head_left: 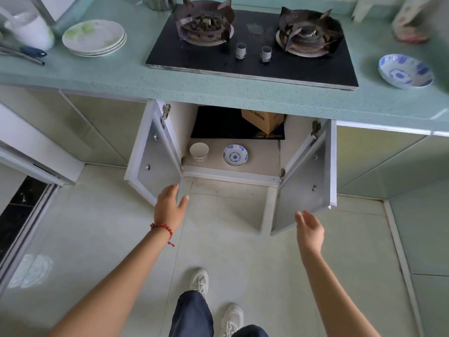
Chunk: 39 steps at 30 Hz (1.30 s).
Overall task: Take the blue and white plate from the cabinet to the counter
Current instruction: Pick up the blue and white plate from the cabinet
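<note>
The blue and white plate (235,155) lies flat on the floor of the open cabinet (257,164) under the stove. Both cabinet doors stand swung outward. My left hand (169,207) hovers open just by the lower edge of the left door (155,154), a red bead bracelet on its wrist. My right hand (310,231) is open too, close to the bottom edge of the right door (303,176). Neither hand holds anything, and both are well in front of the plate. The green counter (102,76) runs above the cabinet.
A stack of small white bowls (199,151) sits left of the plate; a black mat and a cardboard box (263,119) lie behind. On the counter are a two-burner gas stove (252,42), stacked white plates (94,38) at left, a blue and white bowl (405,71) at right.
</note>
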Tool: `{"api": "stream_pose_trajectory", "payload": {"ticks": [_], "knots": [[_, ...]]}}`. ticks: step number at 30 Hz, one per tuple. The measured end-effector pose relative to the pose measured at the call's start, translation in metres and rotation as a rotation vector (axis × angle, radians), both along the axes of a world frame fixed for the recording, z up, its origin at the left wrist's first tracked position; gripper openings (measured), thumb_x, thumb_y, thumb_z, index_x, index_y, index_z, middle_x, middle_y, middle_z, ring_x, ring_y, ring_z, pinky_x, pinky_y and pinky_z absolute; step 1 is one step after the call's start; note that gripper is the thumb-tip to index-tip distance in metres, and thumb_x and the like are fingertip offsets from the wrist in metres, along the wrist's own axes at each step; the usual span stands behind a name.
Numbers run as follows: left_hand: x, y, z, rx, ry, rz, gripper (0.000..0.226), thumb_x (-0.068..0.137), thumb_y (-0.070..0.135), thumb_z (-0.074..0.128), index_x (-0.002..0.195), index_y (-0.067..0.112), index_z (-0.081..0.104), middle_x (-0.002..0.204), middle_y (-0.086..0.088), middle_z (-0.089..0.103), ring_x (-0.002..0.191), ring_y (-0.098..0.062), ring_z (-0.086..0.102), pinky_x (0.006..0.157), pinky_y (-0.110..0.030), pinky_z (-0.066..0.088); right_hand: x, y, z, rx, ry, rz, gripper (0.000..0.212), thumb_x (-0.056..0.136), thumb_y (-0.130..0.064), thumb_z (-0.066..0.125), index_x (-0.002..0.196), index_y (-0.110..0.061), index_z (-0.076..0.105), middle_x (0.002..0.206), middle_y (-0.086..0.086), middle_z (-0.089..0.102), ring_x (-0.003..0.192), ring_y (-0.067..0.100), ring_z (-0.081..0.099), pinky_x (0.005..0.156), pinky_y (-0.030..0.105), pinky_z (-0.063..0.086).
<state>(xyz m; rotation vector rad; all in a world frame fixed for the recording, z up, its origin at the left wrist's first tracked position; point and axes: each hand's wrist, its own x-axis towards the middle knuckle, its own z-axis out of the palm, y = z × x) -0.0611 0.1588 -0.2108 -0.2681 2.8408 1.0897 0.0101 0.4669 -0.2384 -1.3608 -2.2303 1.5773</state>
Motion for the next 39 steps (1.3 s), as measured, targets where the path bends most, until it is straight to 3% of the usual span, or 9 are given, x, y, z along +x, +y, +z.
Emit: {"api": "stream_pose_trajectory", "payload": {"ticks": [2, 6, 9, 12, 16, 24, 27, 30, 39], "knots": [[0.009, 0.015, 0.001, -0.096, 0.029, -0.152, 0.044, 0.083, 0.011, 0.06, 0.121, -0.006, 0.049, 0.129, -0.026, 0.051, 0.122, -0.037, 0.045, 0.101, -0.045, 0.036, 0.007, -0.019, 0.008, 0.071, -0.007, 0.149, 0.034, 0.086, -0.023, 0.058, 0.116, -0.006, 0.055, 0.12, 0.015, 0.061, 0.108, 0.028, 0.056, 0.089, 0.031, 0.038], [0.005, 0.025, -0.001, -0.292, 0.088, -0.372, 0.046, 0.079, 0.016, 0.064, 0.119, -0.003, 0.051, 0.126, -0.023, 0.055, 0.118, -0.036, 0.05, 0.095, -0.048, 0.042, -0.001, -0.037, 0.011, 0.351, -0.062, 0.571, 0.044, 0.089, -0.028, 0.052, 0.127, -0.006, 0.044, 0.133, 0.015, 0.05, 0.122, 0.03, 0.045, 0.099, 0.038, 0.038], [-0.014, 0.021, -0.008, -0.387, 0.098, -0.477, 0.048, 0.074, 0.019, 0.07, 0.114, -0.002, 0.055, 0.119, -0.023, 0.06, 0.111, -0.036, 0.057, 0.089, -0.049, 0.048, -0.025, -0.044, 0.011, 0.451, -0.093, 0.712, 0.049, 0.09, -0.033, 0.048, 0.132, -0.009, 0.039, 0.14, 0.009, 0.044, 0.129, 0.025, 0.037, 0.103, 0.038, 0.035], [-0.043, 0.013, -0.011, -0.439, 0.082, -0.529, 0.044, 0.076, 0.027, 0.067, 0.11, -0.001, 0.059, 0.114, -0.02, 0.064, 0.106, -0.035, 0.06, 0.085, -0.049, 0.051, -0.051, -0.05, 0.007, 0.495, -0.111, 0.724, 0.05, 0.09, -0.035, 0.048, 0.132, -0.01, 0.038, 0.142, 0.008, 0.042, 0.131, 0.023, 0.034, 0.106, 0.038, 0.031], [-0.092, 0.008, -0.009, -0.471, 0.041, -0.587, 0.054, 0.08, 0.04, 0.035, 0.109, 0.002, 0.06, 0.112, -0.017, 0.066, 0.105, -0.032, 0.061, 0.084, -0.046, 0.051, -0.092, -0.055, 0.005, 0.504, -0.136, 0.714, 0.05, 0.09, -0.035, 0.048, 0.132, -0.01, 0.038, 0.142, 0.009, 0.042, 0.132, 0.024, 0.035, 0.107, 0.039, 0.032], [-0.152, 0.024, -0.032, -0.436, 0.018, -0.618, 0.066, 0.091, 0.049, 0.017, 0.112, 0.001, 0.057, 0.117, -0.017, 0.064, 0.11, -0.033, 0.059, 0.089, -0.048, 0.048, -0.152, -0.041, -0.013, 0.497, -0.171, 0.672, 0.049, 0.09, -0.033, 0.049, 0.131, -0.01, 0.039, 0.14, 0.011, 0.044, 0.132, 0.026, 0.035, 0.107, 0.039, 0.03], [-0.172, 0.034, -0.059, -0.439, 0.021, -0.589, 0.047, 0.086, 0.037, 0.046, 0.114, 0.0, 0.056, 0.118, -0.02, 0.062, 0.111, -0.035, 0.057, 0.09, -0.05, 0.047, -0.175, -0.031, -0.038, 0.486, -0.189, 0.699, 0.049, 0.09, -0.034, 0.049, 0.131, -0.009, 0.039, 0.141, 0.011, 0.043, 0.131, 0.027, 0.035, 0.107, 0.039, 0.03], [-0.193, 0.049, -0.095, -0.432, 0.032, -0.565, 0.05, 0.075, 0.024, 0.07, 0.116, -0.001, 0.054, 0.121, -0.021, 0.06, 0.113, -0.038, 0.055, 0.092, -0.052, 0.044, -0.199, -0.019, -0.075, 0.478, -0.176, 0.722, 0.048, 0.09, -0.032, 0.05, 0.131, -0.008, 0.04, 0.14, 0.013, 0.044, 0.13, 0.029, 0.036, 0.107, 0.04, 0.03], [-0.254, 0.101, -0.241, -0.397, 0.085, -0.534, 0.05, 0.081, 0.026, 0.064, 0.121, 0.0, 0.05, 0.128, -0.022, 0.054, 0.12, -0.039, 0.048, 0.098, -0.054, 0.04, -0.267, 0.026, -0.216, 0.557, -0.129, 0.818, 0.048, 0.092, -0.031, 0.046, 0.132, -0.007, 0.037, 0.14, 0.015, 0.043, 0.131, 0.029, 0.035, 0.108, 0.04, 0.027]]}}
